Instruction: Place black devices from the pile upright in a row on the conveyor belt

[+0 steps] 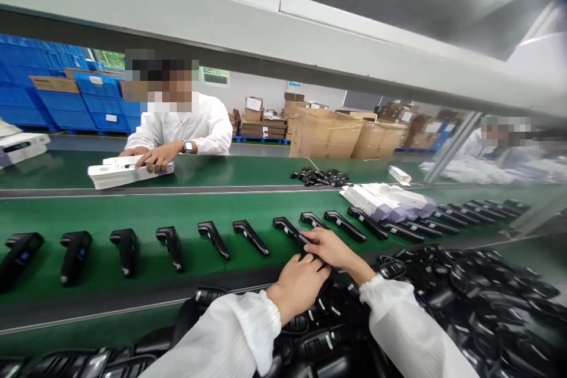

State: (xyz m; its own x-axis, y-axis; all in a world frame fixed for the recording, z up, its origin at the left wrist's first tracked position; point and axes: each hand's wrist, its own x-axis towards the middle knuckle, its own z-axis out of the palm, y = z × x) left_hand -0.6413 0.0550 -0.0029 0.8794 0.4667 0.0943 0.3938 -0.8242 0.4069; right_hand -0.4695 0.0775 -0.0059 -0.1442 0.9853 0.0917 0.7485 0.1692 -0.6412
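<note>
A black angled handheld device [286,227] lies on the green belt in front of me, its lower end partly covered by my hands. My right hand [332,247] reaches over that end from the right, fingers closed on it. Close below, my left hand [301,282] has its fingers bent and pressed together near the same end, partly under my right hand. What the left fingers hold is hidden. More devices of this kind flank it in a row, with one [251,237] to the left and another [344,225] to the right.
Black parts [460,283] are heaped along my near side. White boxes [385,201] lie on the belt at right, beside small black pieces [321,177]. Across the line, a person [186,124] handles white boxes [128,172]. A grey beam [248,23] crosses overhead.
</note>
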